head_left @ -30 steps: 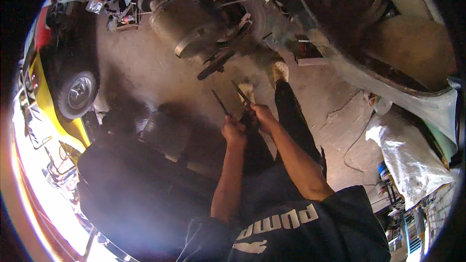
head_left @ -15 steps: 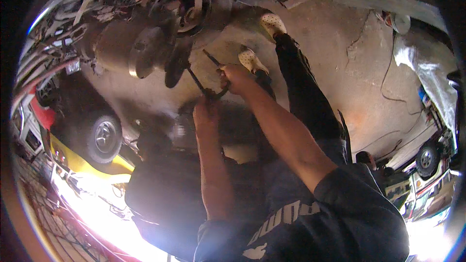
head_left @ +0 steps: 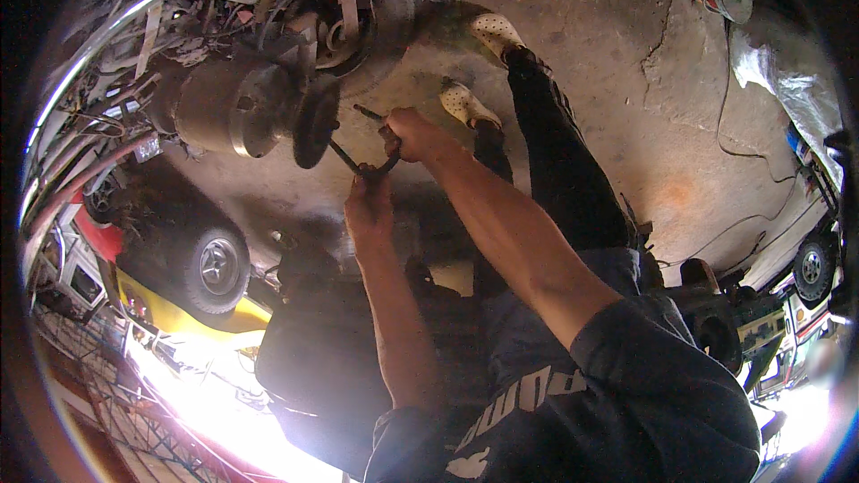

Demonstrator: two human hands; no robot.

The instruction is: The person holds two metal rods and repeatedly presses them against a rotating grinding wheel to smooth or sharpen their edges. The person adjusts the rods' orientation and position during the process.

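Observation:
My left hand [head_left: 368, 206] is closed around a dark metal rod [head_left: 344, 157], whose free end points up and left toward the edge of a dark round disc [head_left: 313, 125]. Higher and to the right, my right hand [head_left: 414, 134] grips a second dark rod-like piece [head_left: 369, 113] that sticks out past the fingers. Between the hands a dark curved part [head_left: 391, 161] shows; whether it joins both pieces cannot be made out. The disc sits at the end of a brown cylindrical housing [head_left: 210, 109]. Both hands hang in the air just right of the disc.
A tyred wheel [head_left: 394, 9] lies behind the disc. Tangled metal tubes [head_left: 125, 27] crowd the upper left. Below stands a yellow vehicle [head_left: 152, 304] with its wheel [head_left: 217, 266]. A cable [head_left: 723, 116] runs over the concrete floor [head_left: 608, 80] at right.
Both hands and the rods have shifted slightly left in the picture, and the surroundings have moved a little too. The grip of both hands looks the same.

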